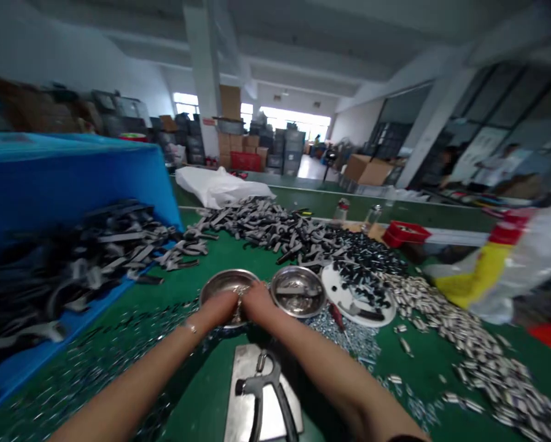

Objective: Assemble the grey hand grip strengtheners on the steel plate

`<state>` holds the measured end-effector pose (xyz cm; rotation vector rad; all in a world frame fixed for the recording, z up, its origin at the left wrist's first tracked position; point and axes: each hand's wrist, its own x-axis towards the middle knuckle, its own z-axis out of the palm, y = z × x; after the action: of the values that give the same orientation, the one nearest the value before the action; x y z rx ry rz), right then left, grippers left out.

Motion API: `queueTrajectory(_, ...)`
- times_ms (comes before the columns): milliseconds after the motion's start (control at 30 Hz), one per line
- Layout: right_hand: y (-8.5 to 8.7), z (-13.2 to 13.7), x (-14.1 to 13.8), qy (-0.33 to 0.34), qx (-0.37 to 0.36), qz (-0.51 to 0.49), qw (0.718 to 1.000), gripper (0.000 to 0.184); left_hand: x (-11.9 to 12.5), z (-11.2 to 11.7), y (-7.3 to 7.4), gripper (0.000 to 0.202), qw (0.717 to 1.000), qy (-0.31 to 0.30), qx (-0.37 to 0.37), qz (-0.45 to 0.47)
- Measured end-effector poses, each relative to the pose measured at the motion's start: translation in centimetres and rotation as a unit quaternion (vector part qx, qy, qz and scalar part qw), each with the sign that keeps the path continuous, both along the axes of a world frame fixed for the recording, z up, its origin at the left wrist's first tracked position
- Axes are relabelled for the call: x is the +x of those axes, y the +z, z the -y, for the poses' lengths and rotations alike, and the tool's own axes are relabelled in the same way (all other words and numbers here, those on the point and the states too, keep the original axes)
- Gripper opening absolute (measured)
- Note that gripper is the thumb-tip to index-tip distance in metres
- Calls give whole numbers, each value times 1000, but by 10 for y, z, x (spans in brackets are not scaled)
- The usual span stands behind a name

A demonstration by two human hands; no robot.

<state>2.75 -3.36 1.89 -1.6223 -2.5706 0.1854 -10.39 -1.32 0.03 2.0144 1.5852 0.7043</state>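
Note:
My left hand (224, 304) and my right hand (257, 299) reach together into the left metal bowl (210, 288), which holds small shiny parts. Their fingers are blurred and dip down among the parts, so their grip is hidden. To the right, a second metal bowl (275, 302) contains a flat grey piece and small parts. Nearer to me, below my wrists, a plier-like tool (269, 382) with a grey head and two dark handles lies on a metal plate (235, 402). A small spring-like part (261, 362) sits at its head.
A blue bin (165, 184) of grey and black tool pieces stands left. More tool pieces (275, 224) are heaped behind the bowls. Right are a white plate (365, 316) of black-headed bolts, a red-handled screwdriver (337, 316), cylindrical metal parts (469, 325) and a red box (404, 233).

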Motion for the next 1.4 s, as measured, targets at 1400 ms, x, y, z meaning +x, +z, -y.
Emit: queueTrajectory(1400, -49, 170, 98, -196, -236, -541, 784, 28, -11, 187, -56, 40, 922, -277, 161, -217)
